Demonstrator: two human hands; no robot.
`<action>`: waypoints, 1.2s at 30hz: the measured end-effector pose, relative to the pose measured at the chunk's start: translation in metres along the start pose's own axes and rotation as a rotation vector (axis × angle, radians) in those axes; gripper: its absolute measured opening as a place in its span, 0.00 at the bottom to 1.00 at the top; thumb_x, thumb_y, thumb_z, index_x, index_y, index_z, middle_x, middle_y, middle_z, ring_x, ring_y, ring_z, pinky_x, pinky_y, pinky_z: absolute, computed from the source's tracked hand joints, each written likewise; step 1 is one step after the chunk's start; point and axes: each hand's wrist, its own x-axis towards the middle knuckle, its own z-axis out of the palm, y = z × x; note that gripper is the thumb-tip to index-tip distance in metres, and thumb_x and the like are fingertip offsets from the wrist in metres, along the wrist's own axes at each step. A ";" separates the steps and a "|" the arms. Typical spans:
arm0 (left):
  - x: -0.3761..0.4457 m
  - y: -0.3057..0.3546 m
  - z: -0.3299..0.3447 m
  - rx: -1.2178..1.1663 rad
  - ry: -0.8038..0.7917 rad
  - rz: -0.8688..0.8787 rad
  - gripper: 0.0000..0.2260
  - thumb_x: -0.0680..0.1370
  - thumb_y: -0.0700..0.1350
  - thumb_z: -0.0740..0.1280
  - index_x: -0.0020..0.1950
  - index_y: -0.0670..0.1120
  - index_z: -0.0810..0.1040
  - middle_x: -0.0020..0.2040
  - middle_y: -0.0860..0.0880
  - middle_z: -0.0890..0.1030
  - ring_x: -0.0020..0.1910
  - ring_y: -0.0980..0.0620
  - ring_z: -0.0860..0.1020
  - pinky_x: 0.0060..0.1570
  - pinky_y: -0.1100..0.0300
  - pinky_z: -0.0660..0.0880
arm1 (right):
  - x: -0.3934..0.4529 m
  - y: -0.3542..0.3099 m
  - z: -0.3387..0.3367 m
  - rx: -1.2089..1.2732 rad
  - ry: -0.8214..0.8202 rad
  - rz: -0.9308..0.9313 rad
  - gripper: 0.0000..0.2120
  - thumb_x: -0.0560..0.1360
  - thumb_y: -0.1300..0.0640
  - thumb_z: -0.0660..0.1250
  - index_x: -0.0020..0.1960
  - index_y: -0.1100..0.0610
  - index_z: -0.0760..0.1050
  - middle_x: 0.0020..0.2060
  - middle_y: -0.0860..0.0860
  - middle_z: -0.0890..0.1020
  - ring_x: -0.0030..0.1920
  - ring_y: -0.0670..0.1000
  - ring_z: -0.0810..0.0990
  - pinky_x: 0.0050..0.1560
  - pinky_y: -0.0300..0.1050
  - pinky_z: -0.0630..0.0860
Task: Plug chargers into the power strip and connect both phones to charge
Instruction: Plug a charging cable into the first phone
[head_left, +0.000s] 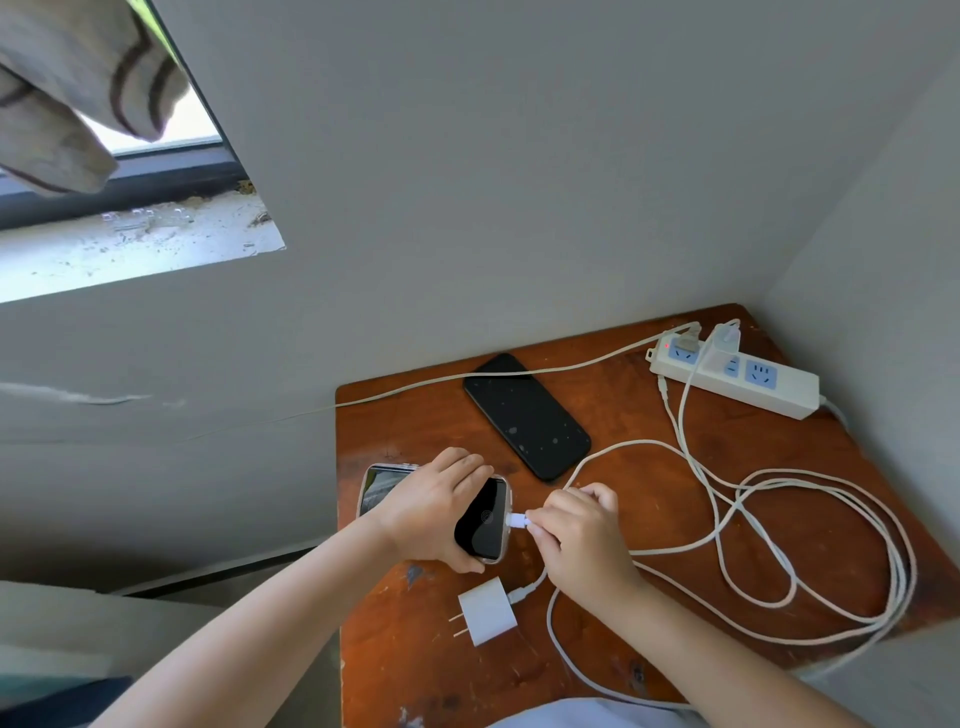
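Note:
My left hand (434, 506) grips a phone in a clear case (485, 519) lying on the wooden table (649, 431). My right hand (576, 530) pinches a white cable plug (517, 519) at the phone's end port. A second, black phone (524, 415) lies screen up farther back. A white charger brick (488, 610) lies unplugged near the front edge, prongs pointing left, a cable in its socket. The white power strip (737, 376) sits at the back right with a white charger (724, 338) plugged in and its red light on.
Long white cables (810, 540) loop in tangles over the table's right half. A grey cord (467, 376) runs from the strip leftward off the table. Walls close in behind and to the right. A window sill (130, 244) is at upper left.

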 end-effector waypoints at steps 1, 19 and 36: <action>-0.001 0.000 -0.001 -0.006 0.012 -0.001 0.40 0.67 0.62 0.68 0.72 0.45 0.58 0.72 0.47 0.64 0.70 0.48 0.58 0.68 0.59 0.58 | 0.000 -0.001 0.000 0.002 0.005 -0.001 0.10 0.55 0.64 0.80 0.32 0.56 0.82 0.27 0.51 0.84 0.29 0.47 0.82 0.39 0.49 0.79; 0.017 -0.007 -0.008 0.196 -0.143 0.082 0.40 0.70 0.60 0.67 0.73 0.42 0.55 0.73 0.43 0.61 0.70 0.45 0.57 0.69 0.55 0.57 | -0.003 0.014 0.000 -0.088 -0.142 -0.013 0.10 0.57 0.60 0.80 0.36 0.55 0.83 0.30 0.49 0.86 0.34 0.48 0.84 0.45 0.59 0.79; 0.062 -0.019 -0.025 0.565 -0.453 0.315 0.40 0.70 0.51 0.72 0.72 0.39 0.54 0.73 0.39 0.59 0.71 0.41 0.57 0.71 0.50 0.55 | -0.010 0.068 0.022 -0.228 -0.573 0.306 0.27 0.78 0.41 0.49 0.73 0.50 0.50 0.75 0.54 0.51 0.75 0.55 0.45 0.73 0.57 0.45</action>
